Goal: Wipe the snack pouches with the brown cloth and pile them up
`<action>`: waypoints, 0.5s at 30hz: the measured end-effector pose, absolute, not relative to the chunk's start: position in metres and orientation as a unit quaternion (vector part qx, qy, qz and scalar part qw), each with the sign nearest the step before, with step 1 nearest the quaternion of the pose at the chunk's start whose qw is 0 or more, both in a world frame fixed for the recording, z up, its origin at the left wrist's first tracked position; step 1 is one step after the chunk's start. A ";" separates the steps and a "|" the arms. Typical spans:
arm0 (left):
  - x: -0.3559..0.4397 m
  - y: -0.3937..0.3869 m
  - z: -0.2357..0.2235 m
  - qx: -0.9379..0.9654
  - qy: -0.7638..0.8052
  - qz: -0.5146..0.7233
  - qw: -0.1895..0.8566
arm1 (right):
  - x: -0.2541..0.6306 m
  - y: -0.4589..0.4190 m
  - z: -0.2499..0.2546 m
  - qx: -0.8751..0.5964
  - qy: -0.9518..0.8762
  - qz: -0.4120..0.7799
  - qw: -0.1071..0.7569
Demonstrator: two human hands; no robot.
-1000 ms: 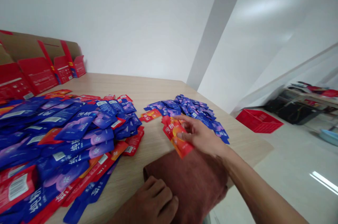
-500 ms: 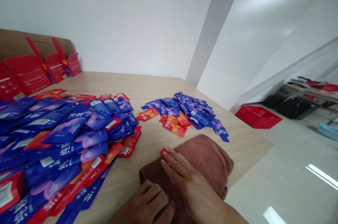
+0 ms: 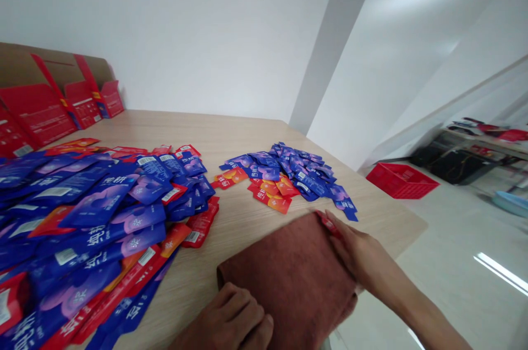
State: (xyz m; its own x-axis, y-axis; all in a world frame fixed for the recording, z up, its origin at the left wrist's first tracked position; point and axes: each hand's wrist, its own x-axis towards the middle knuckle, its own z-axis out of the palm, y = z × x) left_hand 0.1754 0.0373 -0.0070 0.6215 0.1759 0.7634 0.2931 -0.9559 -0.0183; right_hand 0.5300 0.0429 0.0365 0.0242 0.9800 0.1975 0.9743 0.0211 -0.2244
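Note:
A folded brown towel [image 3: 289, 278] lies on the wooden table [image 3: 231, 130] near its front edge. My right hand [image 3: 358, 253] is at the towel's far right edge and pinches a small red packet [image 3: 327, 222] against the cloth. My left hand [image 3: 235, 320] sits at the towel's near left corner with its fingers curled onto the edge. Just beyond the towel lies a small heap of blue and orange-red packets [image 3: 289, 174].
A large spread of blue and red packets [image 3: 103, 212] covers the table's left side. Open red cardboard boxes [image 3: 53, 102] stand at the back left against the wall. A red plastic basket [image 3: 402, 180] sits on the floor past the table's right edge.
My right hand dropped orange-red packets at the small heap, came back onto the towel with one red packet, then slid it across to the towel's right edge. The left hand stayed put.

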 end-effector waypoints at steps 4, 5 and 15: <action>0.177 0.036 -0.004 -0.895 -0.133 -0.420 0.071 | 0.529 0.035 0.065 -0.756 -0.630 -0.024 0.176; 0.177 0.036 -0.002 -0.894 -0.135 -0.421 0.067 | 0.523 0.032 0.070 -0.753 -0.622 -0.019 0.211; 0.177 0.036 -0.001 -0.893 -0.135 -0.426 0.054 | 0.398 0.014 0.026 -0.513 -0.831 0.051 0.212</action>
State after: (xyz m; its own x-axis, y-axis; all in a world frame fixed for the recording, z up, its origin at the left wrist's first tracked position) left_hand 0.1775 0.0364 -0.0011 0.5999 0.1959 0.7757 0.2872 -0.9577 0.0198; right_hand 0.3982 0.0142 0.0260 -0.3851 0.8732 0.2986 0.8297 0.4693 -0.3024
